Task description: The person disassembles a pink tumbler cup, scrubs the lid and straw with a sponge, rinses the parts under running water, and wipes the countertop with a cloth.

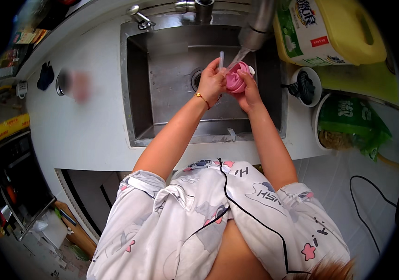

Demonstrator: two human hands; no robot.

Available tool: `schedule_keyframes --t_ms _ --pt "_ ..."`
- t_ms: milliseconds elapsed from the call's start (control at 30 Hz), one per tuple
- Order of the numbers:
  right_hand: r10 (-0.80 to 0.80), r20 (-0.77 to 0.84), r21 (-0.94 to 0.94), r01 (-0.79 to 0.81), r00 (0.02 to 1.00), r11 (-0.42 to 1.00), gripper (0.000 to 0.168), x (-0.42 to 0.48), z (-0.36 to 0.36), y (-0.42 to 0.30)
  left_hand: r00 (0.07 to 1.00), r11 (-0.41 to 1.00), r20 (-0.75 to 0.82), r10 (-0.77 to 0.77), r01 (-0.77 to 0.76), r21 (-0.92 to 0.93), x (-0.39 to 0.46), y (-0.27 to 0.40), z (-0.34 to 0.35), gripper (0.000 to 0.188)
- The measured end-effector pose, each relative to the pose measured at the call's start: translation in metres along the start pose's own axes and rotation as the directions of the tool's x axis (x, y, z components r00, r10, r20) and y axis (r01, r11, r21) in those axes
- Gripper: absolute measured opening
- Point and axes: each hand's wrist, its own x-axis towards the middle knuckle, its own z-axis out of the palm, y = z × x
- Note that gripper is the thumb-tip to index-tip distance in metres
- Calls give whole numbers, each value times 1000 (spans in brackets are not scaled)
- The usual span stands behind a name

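Both hands are over a stainless steel sink [171, 94]. My left hand [212, 81] grips a short translucent tube, perhaps a straw [221, 59], that points up between the fingers. Beside it, my right hand [248, 89] holds a pink plastic bottle lid [235, 81] with its hollow side showing and a small white part at its edge. Water [238, 57] runs from the faucet [255, 33] down to the lid and the fingers of my left hand. The drain [196, 79] lies behind my left wrist, partly hidden.
Right of the sink stand a large yellow jug [353, 31], a white cup holding a dark cloth [316, 75] and a tub with a green bag [346, 112]. A steel-rimmed vessel, partly blurred [60, 82], and a dark item [45, 76] are on the left counter. A soap dispenser [141, 19] rises behind the sink.
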Motion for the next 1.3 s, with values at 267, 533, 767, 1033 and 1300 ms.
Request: schedule_keyframes --t_ms 267,533,767,1033,1300 --pt "-217 114 -228 238 970 944 58 -6 -7 -9 973 961 -204 -111 158 227 -1 -8 33 27" --pt "-67 182 -282 118 981 952 53 1 0 -6 910 585 103 401 -342 735 -6 -12 -2 31" --pt "103 314 88 -137 944 987 48 -3 -5 -20 937 632 165 307 -330 701 -18 -4 -8 16" --pt "105 322 96 -142 941 985 46 6 -12 -17 903 199 194 383 -286 937 -15 -3 7 23" --pt "-181 19 -469 168 983 867 42 21 14 6 963 790 -42 267 -194 582 17 7 -8 18"
